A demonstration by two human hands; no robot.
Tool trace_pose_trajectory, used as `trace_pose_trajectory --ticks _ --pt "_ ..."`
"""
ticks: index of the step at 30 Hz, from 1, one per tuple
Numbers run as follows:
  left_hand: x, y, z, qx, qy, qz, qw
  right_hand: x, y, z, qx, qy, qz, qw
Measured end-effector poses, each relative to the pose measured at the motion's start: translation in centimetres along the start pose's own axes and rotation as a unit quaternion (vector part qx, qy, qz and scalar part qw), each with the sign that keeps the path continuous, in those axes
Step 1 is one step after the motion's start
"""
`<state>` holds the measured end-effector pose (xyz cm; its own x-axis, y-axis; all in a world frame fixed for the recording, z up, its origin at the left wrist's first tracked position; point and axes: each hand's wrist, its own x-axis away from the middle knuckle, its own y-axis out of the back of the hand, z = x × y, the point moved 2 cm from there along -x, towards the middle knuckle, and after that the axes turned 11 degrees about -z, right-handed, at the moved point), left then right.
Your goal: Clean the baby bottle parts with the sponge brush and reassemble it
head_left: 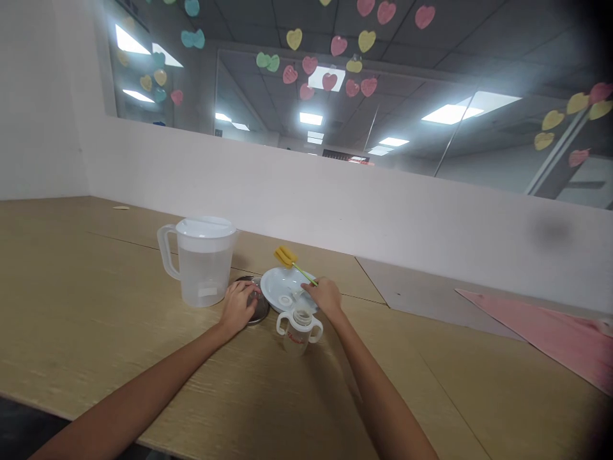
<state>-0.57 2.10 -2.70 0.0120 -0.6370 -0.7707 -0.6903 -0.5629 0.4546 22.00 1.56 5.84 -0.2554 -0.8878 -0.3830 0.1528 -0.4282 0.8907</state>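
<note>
My left hand (238, 308) is curled over a round steel lid (258, 308) lying on the table, and most of the lid is hidden under it. My right hand (326, 298) grips the thin green handle of a yellow sponge bottle brush (286, 256), whose sponge tip points away over a white plate (280, 284). A small white ring (285, 301) lies on the plate. Just below my right hand stands a clear two-handled baby cup (297, 332) without its lid. A translucent plastic pitcher (198, 263) with a white lid stands left of my left hand.
A light wooden table (96, 319) runs under everything, meeting a low white wall (306, 191) behind. A grey board (421, 294) and a pink sheet (541, 335) lie to the right. Paper hearts hang above, reflected in glass.
</note>
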Motion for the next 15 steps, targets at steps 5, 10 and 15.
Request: trace_pose_trajectory --ticks 5,10,15 --pt "-0.3 0.8 -0.7 0.008 -0.014 -0.030 0.999 0.4 1.8 0.6 -0.005 0.004 -0.057 0.998" --pt "-0.2 2.1 -2.2 0.055 -0.060 -0.065 0.995 2.2 4.9 3.0 -0.092 0.034 -0.115 0.989" --pt "0.5 2.5 -3.9 0.115 -0.112 -0.077 0.984 3.8 5.4 5.2 -0.219 0.071 -0.044 0.972"
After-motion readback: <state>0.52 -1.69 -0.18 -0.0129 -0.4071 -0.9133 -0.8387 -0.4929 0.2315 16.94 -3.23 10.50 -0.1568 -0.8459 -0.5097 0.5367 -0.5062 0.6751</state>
